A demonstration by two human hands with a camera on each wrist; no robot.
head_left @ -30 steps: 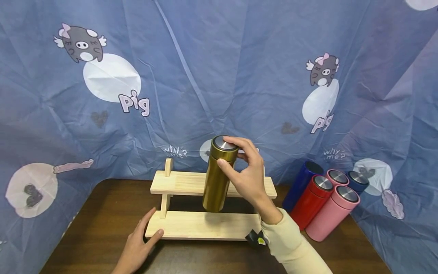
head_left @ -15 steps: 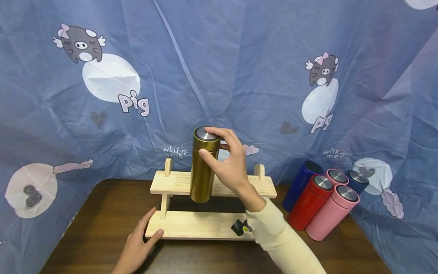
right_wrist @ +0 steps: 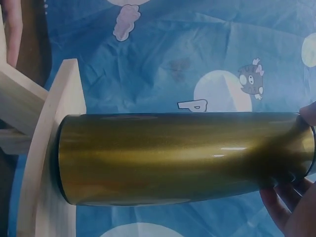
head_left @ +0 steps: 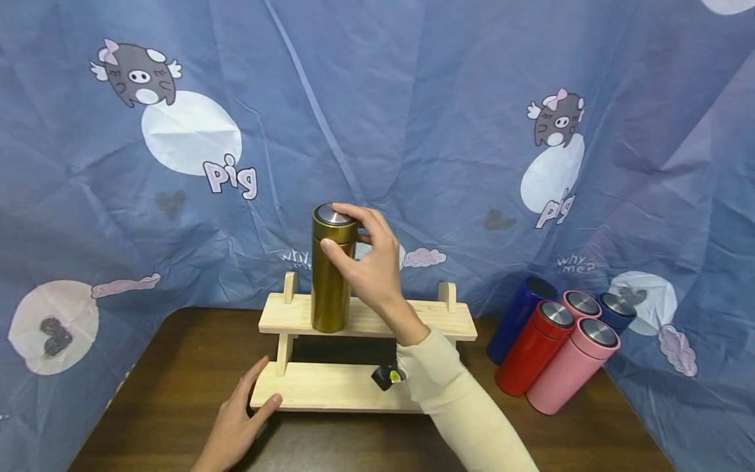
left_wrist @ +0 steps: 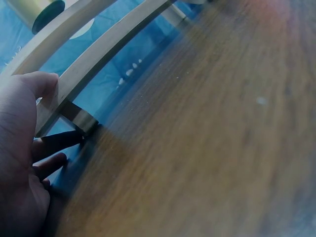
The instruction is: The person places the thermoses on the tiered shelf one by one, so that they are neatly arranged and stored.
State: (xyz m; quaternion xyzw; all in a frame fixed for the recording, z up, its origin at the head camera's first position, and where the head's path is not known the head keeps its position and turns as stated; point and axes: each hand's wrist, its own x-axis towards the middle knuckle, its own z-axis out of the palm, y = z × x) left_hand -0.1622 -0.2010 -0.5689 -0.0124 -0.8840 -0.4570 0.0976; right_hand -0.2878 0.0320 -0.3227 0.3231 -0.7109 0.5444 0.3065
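Looking down on a brown wood-grained tabletop [head_left: 330,452], catching a faint sheen toward the near edge. Resting the left hand [head_left: 232,419] at left, unclenched, laying the thumb on the front left corner of the lower shelf [head_left: 312,387] of a pale wooden rack [head_left: 284,354]. Extending the fingers along that shelf's left end. Slanting a cream sleeve [head_left: 466,406] across the lower shelf's right part. Seeing, close to the tabletop's right edge, an upright cluster: a pink bottle [head_left: 572,373] and a red bottle [head_left: 533,354] in front, a blue bottle [head_left: 519,321], a second pink bottle [head_left: 582,304] and a navy bottle [head_left: 616,311] behind. Grasping a gold bottle [head_left: 331,282] with the right hand [head_left: 374,262], pinching near the top between thumb and fingers, laying one fingertip on the steel lid [head_left: 332,214]. Holding it upright at the front edge of the upper shelf [head_left: 407,314], left of the middle; being unable to tell about contact between base and wood. Meeting, beyond the tabletop's far edge and rounded far left corner, a creased blue curtain [head_left: 377,118], wrapping round both sides and bearing printed pigs [head_left: 138,75], pale discs [head_left: 191,134], hearts [head_left: 171,204] and lettering [head_left: 230,178].
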